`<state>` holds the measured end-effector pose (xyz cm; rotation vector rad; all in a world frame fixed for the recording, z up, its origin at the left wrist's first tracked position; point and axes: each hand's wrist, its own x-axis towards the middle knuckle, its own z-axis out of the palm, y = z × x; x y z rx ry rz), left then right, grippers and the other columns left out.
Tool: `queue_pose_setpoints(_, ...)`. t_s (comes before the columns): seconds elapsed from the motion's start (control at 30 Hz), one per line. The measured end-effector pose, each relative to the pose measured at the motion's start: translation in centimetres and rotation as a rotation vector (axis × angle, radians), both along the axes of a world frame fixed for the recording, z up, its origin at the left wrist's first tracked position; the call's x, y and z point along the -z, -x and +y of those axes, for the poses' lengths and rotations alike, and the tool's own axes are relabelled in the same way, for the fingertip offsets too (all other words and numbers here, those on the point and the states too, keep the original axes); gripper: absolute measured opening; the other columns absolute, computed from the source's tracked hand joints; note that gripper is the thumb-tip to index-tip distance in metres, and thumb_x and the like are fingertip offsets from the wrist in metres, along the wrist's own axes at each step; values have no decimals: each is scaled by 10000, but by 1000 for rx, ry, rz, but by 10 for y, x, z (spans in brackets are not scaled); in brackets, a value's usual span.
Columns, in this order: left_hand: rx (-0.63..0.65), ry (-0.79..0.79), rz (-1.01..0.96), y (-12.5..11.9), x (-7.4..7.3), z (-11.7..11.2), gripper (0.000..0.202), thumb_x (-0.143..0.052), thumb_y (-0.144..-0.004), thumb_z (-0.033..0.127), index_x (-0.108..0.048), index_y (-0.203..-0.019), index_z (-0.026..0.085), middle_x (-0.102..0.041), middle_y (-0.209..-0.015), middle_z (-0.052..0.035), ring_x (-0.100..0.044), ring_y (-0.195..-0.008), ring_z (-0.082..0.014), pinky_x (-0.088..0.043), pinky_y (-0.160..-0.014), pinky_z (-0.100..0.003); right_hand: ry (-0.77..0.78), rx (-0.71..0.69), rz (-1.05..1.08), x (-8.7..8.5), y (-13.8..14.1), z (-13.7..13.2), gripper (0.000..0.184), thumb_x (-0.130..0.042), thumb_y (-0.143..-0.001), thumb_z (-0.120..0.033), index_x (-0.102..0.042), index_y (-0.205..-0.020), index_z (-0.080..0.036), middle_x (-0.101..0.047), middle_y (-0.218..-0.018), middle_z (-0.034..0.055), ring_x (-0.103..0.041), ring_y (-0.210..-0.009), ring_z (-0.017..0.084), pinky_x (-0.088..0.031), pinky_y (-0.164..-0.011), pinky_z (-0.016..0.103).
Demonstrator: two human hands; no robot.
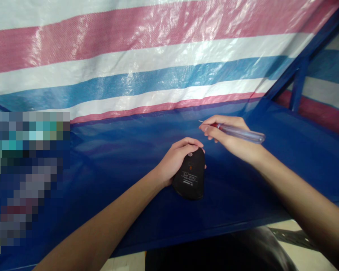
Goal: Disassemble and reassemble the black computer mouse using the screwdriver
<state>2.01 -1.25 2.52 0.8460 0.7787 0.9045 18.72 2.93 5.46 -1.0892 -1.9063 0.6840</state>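
Observation:
A black computer mouse (190, 178) lies upside down on the blue table (115, 169), its label and sensor facing up. My left hand (176, 156) wraps over its far left side and grips it. Just to the right and a little behind, my right hand (228, 133) is closed round a small screwdriver (243, 133) with a clear handle and a red band. The thin metal tip pokes out to the left past my fingers, above and clear of the mouse.
A striped pink, white and blue tarp (158, 56) hangs behind the table. A blue metal frame post (298, 84) stands at the back right. A blurred-out patch (28, 177) covers the left part of the table. The table's front edge (214, 229) runs near my body.

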Motion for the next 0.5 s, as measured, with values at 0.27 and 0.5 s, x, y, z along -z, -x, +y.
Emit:
queue_pose_setpoints(0.27,2,1,1,0,0,-1,111,-578,-751,222,-564,-851,174,-635,-770,-13,-676,-573,-184,-490,-505,-248,-24,-7,-10,1,0,0,187,-615,-816,-360,-686,-785,-190,-676,-744,19,-570,-568,115,-455,-541,251)
queue_pose_setpoints(0.5,7,-10,-3,0,1,0,104,-568,-765,221,-561,-858,174,-632,-777,-12,-677,-581,-183,-492,-512,-248,-49,-10,-18,2,1,0,186,-610,-822,-356,-687,-791,-189,-685,-762,17,-577,-579,115,-452,-556,255)
